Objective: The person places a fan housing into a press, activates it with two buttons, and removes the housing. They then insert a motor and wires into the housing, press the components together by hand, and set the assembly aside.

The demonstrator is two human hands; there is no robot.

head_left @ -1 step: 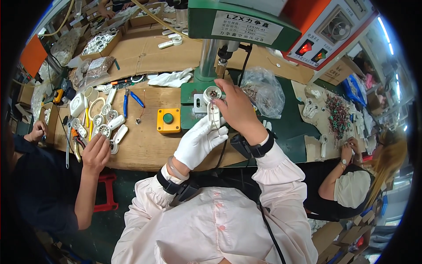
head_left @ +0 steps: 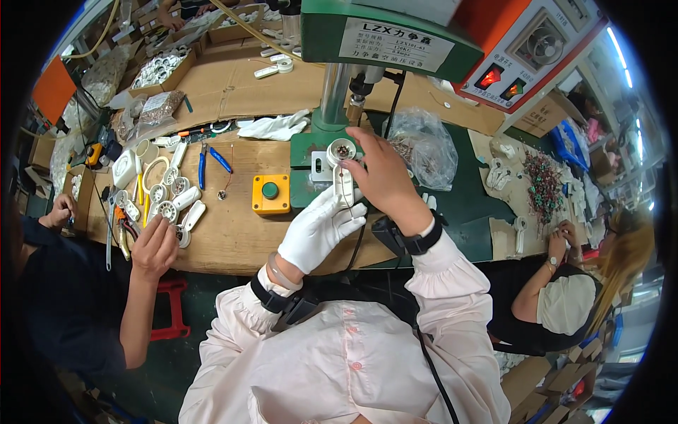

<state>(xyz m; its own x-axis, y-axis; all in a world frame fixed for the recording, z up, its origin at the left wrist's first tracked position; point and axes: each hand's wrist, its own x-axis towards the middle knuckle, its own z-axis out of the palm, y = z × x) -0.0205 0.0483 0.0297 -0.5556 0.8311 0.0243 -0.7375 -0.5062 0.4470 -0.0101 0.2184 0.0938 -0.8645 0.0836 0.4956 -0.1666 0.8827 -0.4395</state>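
A white plastic housing [head_left: 344,185] with a round cup-like head and a narrow handle is held between my hands, over the green press base [head_left: 301,150]. Small metal and coloured parts sit inside its round head, and a thin dark wire runs down along the handle. My left hand [head_left: 318,232], in a white glove, is closed round the handle's lower end. My bare right hand [head_left: 390,177] grips the right side of the head between thumb and fingers. A metal plate [head_left: 319,169] lies just left of the head. Behind stands the press ram [head_left: 355,109].
A yellow box with a green button [head_left: 280,203] stands left of the press. Blue-handled pliers [head_left: 202,168] and several white housings [head_left: 185,196] lie farther left, near a co-worker's hand [head_left: 155,247]. A clear plastic bag [head_left: 427,152] is at right; another co-worker's hands [head_left: 558,244] are beyond.
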